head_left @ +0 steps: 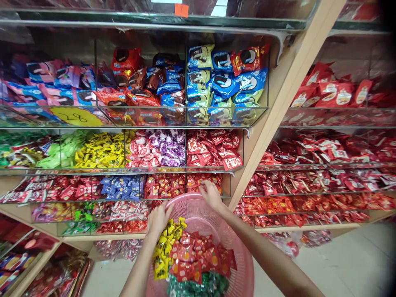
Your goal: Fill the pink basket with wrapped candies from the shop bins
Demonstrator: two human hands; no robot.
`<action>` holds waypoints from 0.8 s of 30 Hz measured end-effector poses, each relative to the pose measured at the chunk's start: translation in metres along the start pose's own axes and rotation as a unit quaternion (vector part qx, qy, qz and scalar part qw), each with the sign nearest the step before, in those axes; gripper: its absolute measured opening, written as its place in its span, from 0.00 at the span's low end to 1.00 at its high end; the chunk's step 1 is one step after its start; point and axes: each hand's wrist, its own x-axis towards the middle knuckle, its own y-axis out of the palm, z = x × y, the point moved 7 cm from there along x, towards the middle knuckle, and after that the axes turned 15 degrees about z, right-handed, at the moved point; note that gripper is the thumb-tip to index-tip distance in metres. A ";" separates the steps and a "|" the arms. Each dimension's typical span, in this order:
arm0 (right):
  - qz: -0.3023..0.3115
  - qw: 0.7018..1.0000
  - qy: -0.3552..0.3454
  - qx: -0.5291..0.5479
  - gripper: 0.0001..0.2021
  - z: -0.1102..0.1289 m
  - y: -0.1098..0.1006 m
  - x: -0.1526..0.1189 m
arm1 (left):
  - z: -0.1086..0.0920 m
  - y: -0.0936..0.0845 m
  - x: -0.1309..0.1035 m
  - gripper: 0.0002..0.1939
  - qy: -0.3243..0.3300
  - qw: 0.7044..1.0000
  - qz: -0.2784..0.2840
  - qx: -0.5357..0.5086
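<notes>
A pink plastic basket [243, 274] is nearest, at the middle of the scene, below the shelves. Inside it, yellow sweets [162, 251] lie along the left, red sweets [193, 258] fill the middle and right, and green sweets [199, 284] sit at the near end, touching the red ones.

The left hand [158, 221] is curled over the basket's left rim, thumb toward the inside, its other fingers partly hidden. The right hand [211, 194] is at the far rim, fingers loosely bent; I cannot tell whether it grips the rim or only rests there.

Beyond, from left to right, the shelves hold light green packets [58, 153], a yellow pile [103, 152], blue packets [122, 187] a row lower, purple-and-white sweets [173, 146] and red packets [213, 149]. Above these, a yellow tag [76, 116] reading 28 is at the left, with blue snack bags [224, 84] farther right. A slanting wooden post [287, 95] comes next, then more red packets [334, 91] at the far right.
</notes>
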 end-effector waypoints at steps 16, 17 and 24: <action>0.112 0.976 0.181 0.043 0.13 -0.044 0.048 0.065 | -0.001 -0.002 -0.002 0.27 -0.001 1.000 0.004 -0.016; 0.111 0.976 0.182 0.045 0.12 -0.045 0.049 0.065 | -0.002 -0.003 -0.002 0.27 -0.004 1.000 0.004 -0.014; 0.082 0.976 0.188 0.067 0.02 -0.049 0.050 0.062 | -0.002 -0.002 -0.002 0.24 -0.023 0.999 0.025 -0.018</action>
